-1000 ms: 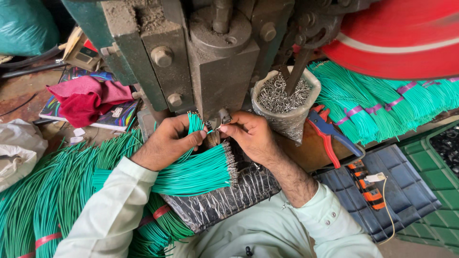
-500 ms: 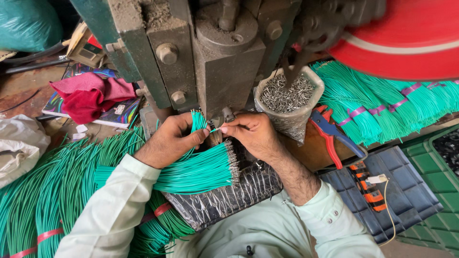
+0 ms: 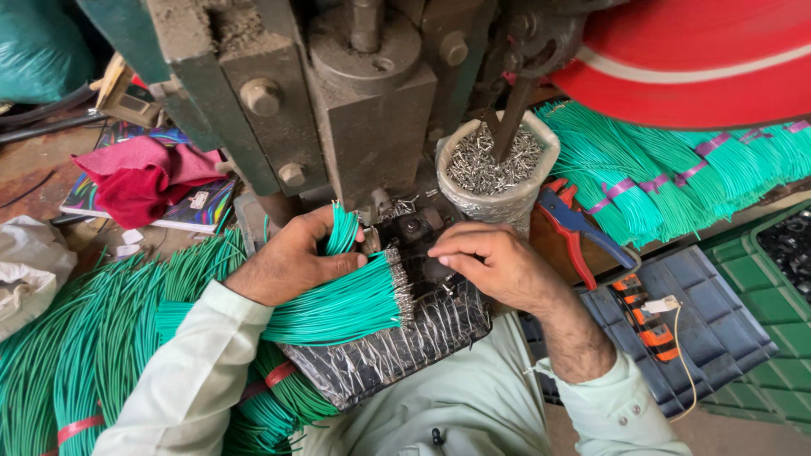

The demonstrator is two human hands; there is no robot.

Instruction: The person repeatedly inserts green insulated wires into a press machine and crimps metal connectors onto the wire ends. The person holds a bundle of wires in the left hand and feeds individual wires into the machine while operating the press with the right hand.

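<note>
Hands (image 3: 389, 262) on half-hidden green wires (image 3: 342, 306)

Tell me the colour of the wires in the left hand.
Green wires, bare metal ends, seen in the head view.

The left hand (image 3: 291, 262) covers the middle of the green wires (image 3: 346, 304), so the grip is hidden. Under the right hand (image 3: 494, 266), the fingers' work can't be made out. The red wheel (image 3: 701, 59) runs off the upper right, and the press (image 3: 338, 101) off the top.

A red cloth (image 3: 139, 179) lies on a book (image 3: 196, 211); red-blue pliers (image 3: 577, 228) nearby.
</note>
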